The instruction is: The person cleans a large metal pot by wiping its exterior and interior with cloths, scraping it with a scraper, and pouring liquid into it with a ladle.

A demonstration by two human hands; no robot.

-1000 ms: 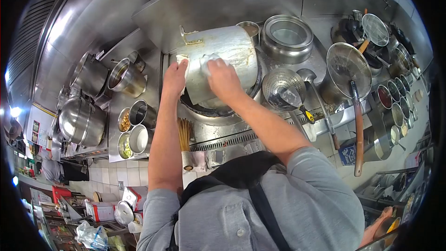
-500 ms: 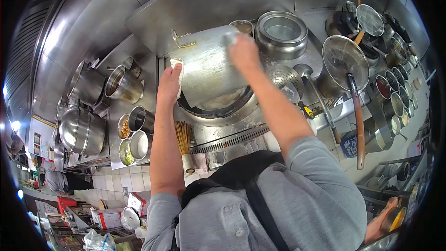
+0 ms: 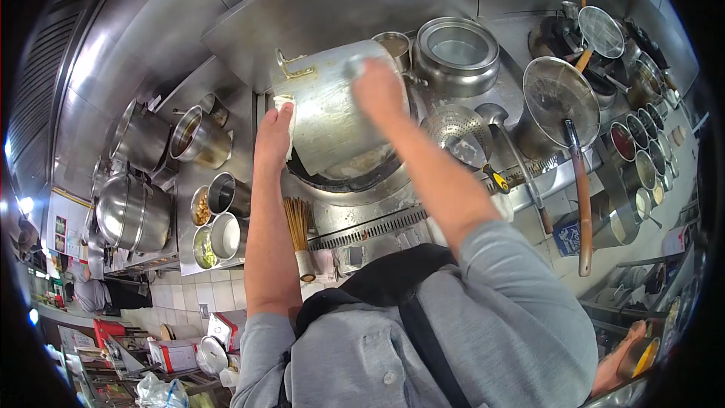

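Observation:
A large metal stockpot (image 3: 332,117) lies tilted on its side over the wok (image 3: 355,181), its outer wall facing up. My left hand (image 3: 276,125) grips the pot's left edge with a white cloth (image 3: 291,136) between palm and metal. My right hand (image 3: 380,91) is closed against the upper right of the pot's wall and smeared by motion. A pale, blurred thing shows at its fingers; its kind is not clear. One loop handle (image 3: 293,68) of the pot sticks out at the upper left.
A bamboo brush (image 3: 297,230) stands below the wok. To the right are a perforated skimmer (image 3: 455,132), a ladle (image 3: 521,159), a wide strainer (image 3: 560,102) and a lidless round pot (image 3: 458,79). Several pots and small containers stand left. A person (image 3: 94,295) is far left.
My right hand has moved a little left along the pot's wall. The pot has shifted very slightly; my left hand keeps its hold.

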